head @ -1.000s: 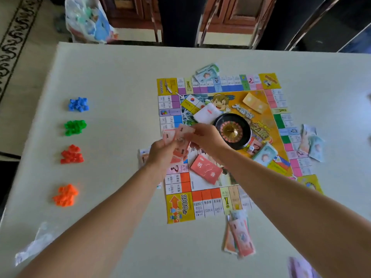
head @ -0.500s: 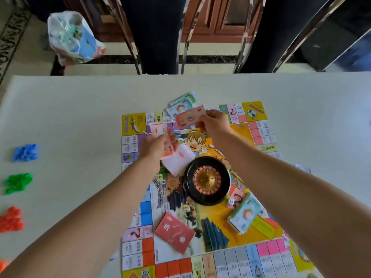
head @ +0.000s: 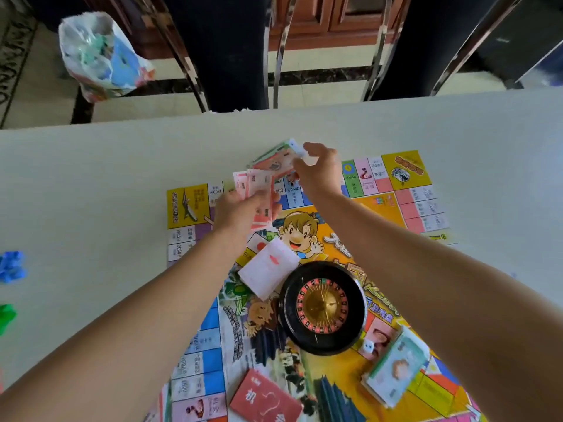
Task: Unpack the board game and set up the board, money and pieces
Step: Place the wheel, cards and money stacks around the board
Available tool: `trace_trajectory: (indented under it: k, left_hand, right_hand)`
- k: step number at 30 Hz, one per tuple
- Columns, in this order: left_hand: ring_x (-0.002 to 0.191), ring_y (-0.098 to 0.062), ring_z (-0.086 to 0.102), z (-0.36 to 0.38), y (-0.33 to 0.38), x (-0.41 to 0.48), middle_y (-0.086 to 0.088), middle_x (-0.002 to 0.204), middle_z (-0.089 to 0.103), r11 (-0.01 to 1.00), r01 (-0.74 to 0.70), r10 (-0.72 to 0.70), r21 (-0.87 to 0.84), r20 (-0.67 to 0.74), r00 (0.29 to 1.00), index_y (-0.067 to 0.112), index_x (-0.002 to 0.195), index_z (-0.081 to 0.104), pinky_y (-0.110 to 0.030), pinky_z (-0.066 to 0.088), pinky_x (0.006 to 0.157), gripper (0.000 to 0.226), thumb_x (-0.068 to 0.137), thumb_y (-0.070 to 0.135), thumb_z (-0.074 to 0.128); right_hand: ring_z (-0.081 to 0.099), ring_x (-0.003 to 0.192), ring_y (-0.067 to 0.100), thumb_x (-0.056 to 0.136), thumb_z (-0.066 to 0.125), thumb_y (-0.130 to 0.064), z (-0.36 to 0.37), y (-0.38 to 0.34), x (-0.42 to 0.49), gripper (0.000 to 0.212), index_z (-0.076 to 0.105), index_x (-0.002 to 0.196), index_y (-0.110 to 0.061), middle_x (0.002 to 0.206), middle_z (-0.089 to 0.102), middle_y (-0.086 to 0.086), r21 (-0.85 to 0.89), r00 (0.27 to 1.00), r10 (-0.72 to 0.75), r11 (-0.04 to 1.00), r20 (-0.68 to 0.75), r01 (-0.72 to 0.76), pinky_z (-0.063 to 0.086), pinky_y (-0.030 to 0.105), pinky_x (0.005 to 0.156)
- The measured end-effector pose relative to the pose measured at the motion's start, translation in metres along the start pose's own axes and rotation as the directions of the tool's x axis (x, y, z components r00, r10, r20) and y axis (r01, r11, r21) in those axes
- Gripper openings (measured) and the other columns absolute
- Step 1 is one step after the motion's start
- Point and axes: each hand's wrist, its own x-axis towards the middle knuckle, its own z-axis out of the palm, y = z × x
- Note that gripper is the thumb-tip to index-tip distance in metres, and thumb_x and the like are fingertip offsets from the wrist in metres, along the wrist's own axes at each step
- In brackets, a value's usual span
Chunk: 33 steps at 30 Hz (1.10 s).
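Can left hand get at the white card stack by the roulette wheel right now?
Reach, likely yes: the white card stack lies uncovered, close to the left hand. Grasping is doubtful: that hand already grips pink notes.

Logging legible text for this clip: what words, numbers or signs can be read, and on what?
"1800" and "2000": stacked squares on the game board's left edge.
"2000": board square between the left hand and right hand.
"机": red card on the board.
Banknotes held in the left hand, the note pinched by the right hand, the roulette wheel numbers and the remaining squares: too blurred to read.
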Motion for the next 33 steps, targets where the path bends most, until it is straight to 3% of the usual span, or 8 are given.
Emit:
trace_trajectory:
  k: [8,12,16,20,23,27,30,33]
  left_hand:
    - [0.067,-0.029,0.070,0.040,-0.004,-0.048,-0.018,0.085,0.073,0.992,-0.009,0.000,0.124,0.079,0.997,0.004,0.101,0.066,-0.041,0.058,0.070,0.017,0.085,0.009,0.070]
    - [0.079,-0.038,0.070,0.078,-0.018,-0.089,-0.023,0.091,0.072,0.993,0.030,-0.048,0.118,0.155,0.987,0.001,0.104,0.064,-0.051,0.057,0.081,0.017,0.090,0.011,0.062]
    - [0.071,-0.036,0.068,0.119,-0.040,-0.132,-0.024,0.088,0.070,0.986,0.054,-0.087,0.158,0.209,0.974,0.000,0.100,0.065,-0.040,0.058,0.063,0.023,0.093,0.019,0.055]
    - [0.087,-0.045,0.067,0.148,-0.092,-0.144,-0.027,0.094,0.069,0.962,0.068,-0.127,0.266,0.215,0.968,0.001,0.094,0.067,-0.062,0.054,0.076,0.039,0.069,0.029,0.057]
    - [0.051,-0.025,0.066,0.166,-0.100,-0.188,-0.014,0.064,0.069,0.969,0.119,-0.176,0.215,0.269,0.947,0.000,0.088,0.064,-0.034,0.057,0.051,0.018,0.090,0.003,0.045]
    - [0.045,-0.019,0.059,0.177,-0.123,-0.211,-0.011,0.066,0.061,0.963,0.132,-0.203,0.235,0.310,0.929,0.003,0.085,0.060,-0.026,0.051,0.047,0.024,0.091,-0.006,0.039]
    - [0.045,-0.018,0.060,0.182,-0.132,-0.221,-0.009,0.065,0.061,0.954,0.114,-0.203,0.277,0.317,0.926,0.004,0.085,0.060,-0.027,0.051,0.050,0.025,0.093,-0.005,0.038]
    - [0.051,-0.019,0.062,0.184,-0.134,-0.230,-0.010,0.067,0.063,0.937,0.066,-0.189,0.344,0.337,0.922,0.004,0.089,0.061,-0.030,0.053,0.054,0.023,0.096,-0.001,0.039]
  right_hand:
    - [0.058,0.055,0.006,0.086,0.068,-0.012,-0.067,0.006,-0.055,0.007,0.064,0.087,-0.006,0.069,0.061,0.003,0.113,0.921,-0.041,0.994,0.387,-0.003,0.053,0.027,0.057]
    - [0.051,0.044,0.000,0.086,0.067,-0.005,-0.126,0.025,-0.080,0.005,0.066,0.081,-0.004,0.060,0.057,0.001,0.138,0.946,-0.007,0.990,0.323,-0.040,0.040,0.015,0.047]
    - [0.047,0.047,0.005,0.087,0.066,-0.008,-0.194,0.053,-0.097,0.004,0.069,0.086,-0.010,0.061,0.055,0.000,0.101,0.969,0.042,0.993,0.243,-0.068,0.035,0.018,0.046]
    - [0.040,0.048,0.011,0.088,0.063,-0.008,-0.270,0.101,-0.113,0.006,0.068,0.084,-0.007,0.057,0.050,0.003,-0.021,0.972,0.196,0.981,0.131,-0.195,0.030,0.022,0.046]
    - [0.040,0.047,0.014,0.086,0.059,-0.002,-0.312,0.142,-0.129,0.009,0.067,0.087,0.002,0.056,0.049,0.005,-0.115,0.943,0.328,0.940,0.050,-0.320,0.029,0.021,0.043]
    - [0.046,0.037,0.005,0.084,0.055,0.003,-0.333,0.174,-0.143,0.018,0.064,0.097,0.012,0.057,0.053,0.006,-0.129,0.931,0.363,0.922,-0.034,-0.364,0.028,0.013,0.033]
    - [0.063,0.071,0.021,0.083,0.058,-0.003,-0.332,0.186,-0.143,0.028,0.065,0.109,0.002,0.085,0.065,0.011,-0.186,0.943,0.324,0.924,-0.076,-0.333,0.051,0.023,0.061]
    - [0.056,0.103,0.023,0.085,0.065,-0.014,-0.327,0.176,-0.152,0.042,0.056,0.127,-0.011,0.124,0.049,0.010,-0.293,0.975,0.173,0.933,-0.142,-0.208,0.047,0.033,0.093]
